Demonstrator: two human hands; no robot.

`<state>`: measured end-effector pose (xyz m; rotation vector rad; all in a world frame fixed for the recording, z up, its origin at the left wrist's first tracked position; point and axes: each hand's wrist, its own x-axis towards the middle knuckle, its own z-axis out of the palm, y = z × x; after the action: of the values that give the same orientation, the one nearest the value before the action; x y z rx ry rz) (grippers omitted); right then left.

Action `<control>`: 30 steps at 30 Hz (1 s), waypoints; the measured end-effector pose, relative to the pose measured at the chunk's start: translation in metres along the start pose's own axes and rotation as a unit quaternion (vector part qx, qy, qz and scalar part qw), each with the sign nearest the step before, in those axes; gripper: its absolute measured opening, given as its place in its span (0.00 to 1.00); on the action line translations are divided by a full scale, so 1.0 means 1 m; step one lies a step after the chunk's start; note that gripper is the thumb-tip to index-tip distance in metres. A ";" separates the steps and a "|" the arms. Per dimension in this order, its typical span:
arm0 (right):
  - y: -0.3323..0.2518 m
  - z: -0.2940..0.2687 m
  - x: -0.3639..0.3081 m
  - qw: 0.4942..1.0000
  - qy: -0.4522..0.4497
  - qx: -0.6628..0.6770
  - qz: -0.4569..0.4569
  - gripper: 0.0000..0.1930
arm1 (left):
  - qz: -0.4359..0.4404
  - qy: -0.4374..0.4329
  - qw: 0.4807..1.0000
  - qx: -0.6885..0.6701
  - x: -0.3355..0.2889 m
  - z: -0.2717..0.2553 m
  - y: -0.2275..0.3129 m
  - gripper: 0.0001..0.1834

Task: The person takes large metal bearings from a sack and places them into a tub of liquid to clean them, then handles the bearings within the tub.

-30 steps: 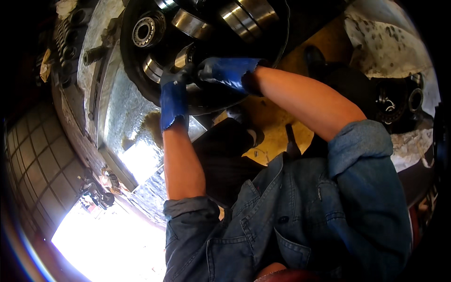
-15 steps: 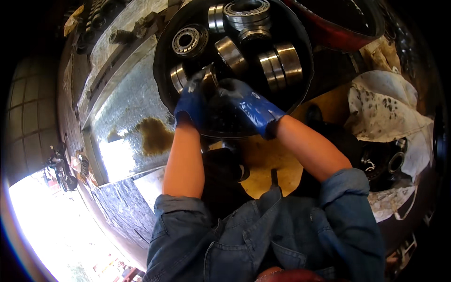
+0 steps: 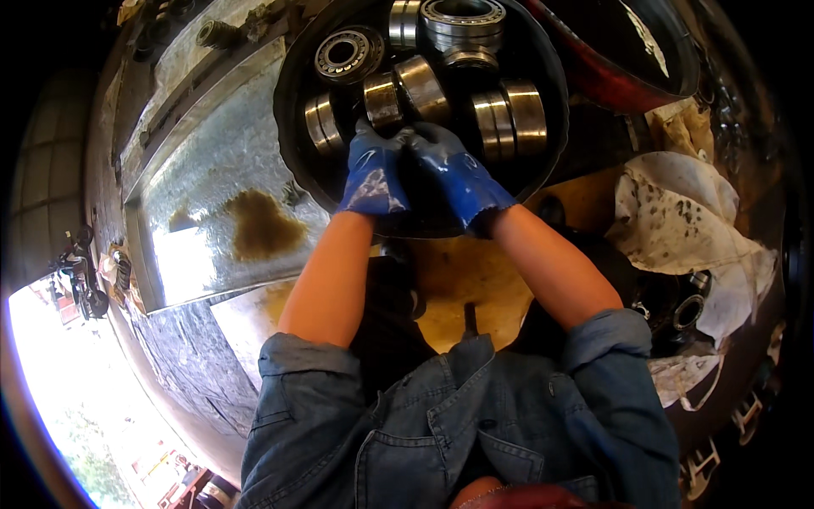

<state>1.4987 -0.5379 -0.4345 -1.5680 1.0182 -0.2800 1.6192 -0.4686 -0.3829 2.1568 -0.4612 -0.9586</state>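
Several shiny steel bearings lie in a round black tub (image 3: 561, 93) holding dark contents. My left hand (image 3: 376, 174), in a blue glove, is closed at the near edge of a steel bearing ring (image 3: 382, 100); its thumb lies on the ring, while the other fingers are partly hidden. Beside it, my blue-gloved right hand (image 3: 454, 174) has curled fingers close to the left fingertips; what they hold, if anything, is hidden. A wider tilted ring (image 3: 422, 89) sits just beyond, next to the first. Left of these is a roller bearing (image 3: 348, 54).
Within the tub, paired rings stand at the right (image 3: 510, 120), and a large bearing (image 3: 464, 21) sits at the far side. A red drum (image 3: 585, 72) adjoins the far right. A stained metal sheet (image 3: 203, 178) spans the left; a spotted white cloth (image 3: 678, 204) hangs at right.
My left hand and the bearing ring have moved away from me, the ring now beside the tilted one. Both hands have come closer together. The whole view has shifted slightly.
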 end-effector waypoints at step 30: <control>-0.109 -0.016 0.035 0.905 0.086 -0.399 0.120 0.39 | 0.020 0.092 0.944 0.318 0.023 -0.013 0.014 0.47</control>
<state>1.5575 -0.5819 -0.3448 -2.1343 1.5730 0.2132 1.6437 -0.4851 -0.3776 2.7661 -0.8002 -0.6227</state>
